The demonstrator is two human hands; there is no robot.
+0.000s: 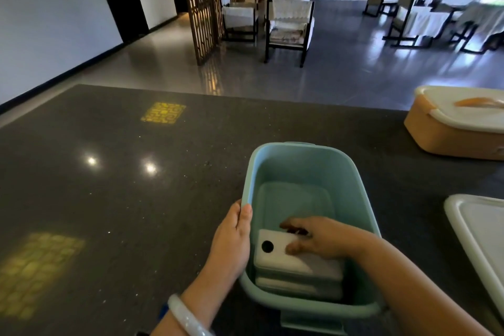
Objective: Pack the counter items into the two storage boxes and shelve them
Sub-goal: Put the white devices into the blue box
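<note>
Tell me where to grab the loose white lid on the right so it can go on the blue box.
Take the white lid by its near left long edge, coming from the left. It lies flat on the counter with a raised rim, and that edge faces the blue box.

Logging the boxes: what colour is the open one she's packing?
Light teal storage box, clearest in the head view.

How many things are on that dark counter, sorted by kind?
Storage boxes: 2, the blue box and the orange box
Loose white lid: 1
White flat items in the blue box: 2, one stacked on another
Total: 5
</note>
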